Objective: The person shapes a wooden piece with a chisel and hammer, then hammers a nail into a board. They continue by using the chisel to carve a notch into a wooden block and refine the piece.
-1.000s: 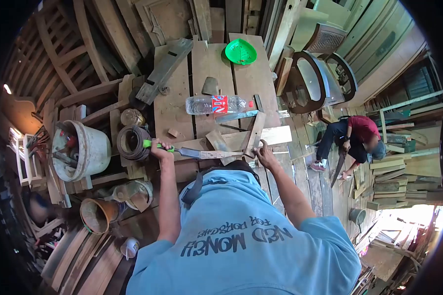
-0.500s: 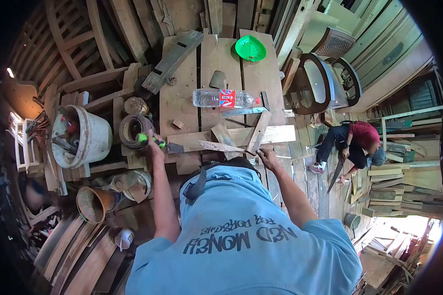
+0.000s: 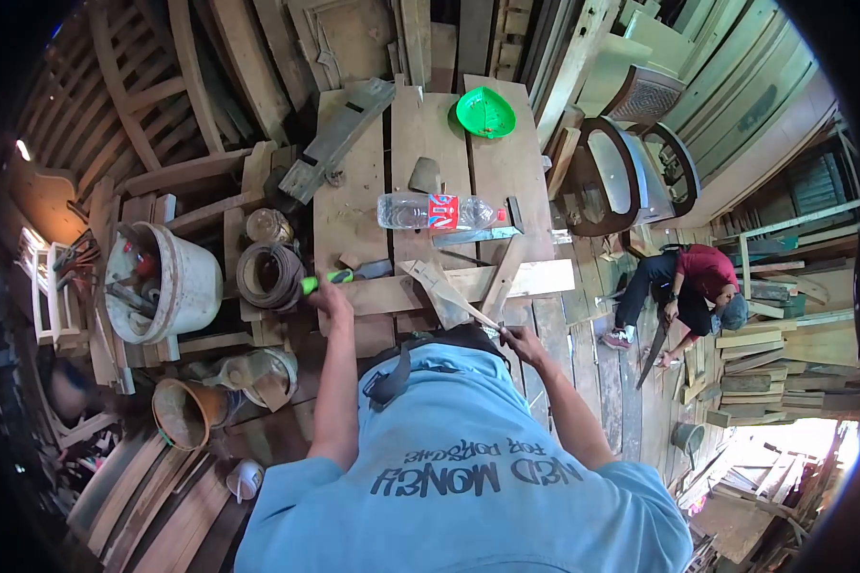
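Note:
My left hand (image 3: 331, 300) is closed around the green handle of a chisel (image 3: 373, 270), whose flat grey blade points right over the near left part of the workbench (image 3: 349, 224). My right hand (image 3: 524, 345) is closed on the near end of a thin, pale wood strip (image 3: 449, 291); its wider end points away to the left. Under and beside the strip lie a long board (image 3: 545, 277) and a slanting slat (image 3: 505, 277). A small wood block (image 3: 350, 260) sits by the chisel blade.
On the bench lie a plastic bottle (image 3: 440, 212), a metal square (image 3: 514, 218), a green dish (image 3: 485, 113) and a wooden plane (image 3: 339, 138). A white bucket (image 3: 186, 284) stands left. To the right, a crouching person (image 3: 702, 277) holds a handsaw (image 3: 654, 351).
My left hand has moved right with the chisel, bringing its blade over the bench. The wood strip has tilted, its near end lower with my right hand. The view has shifted slightly.

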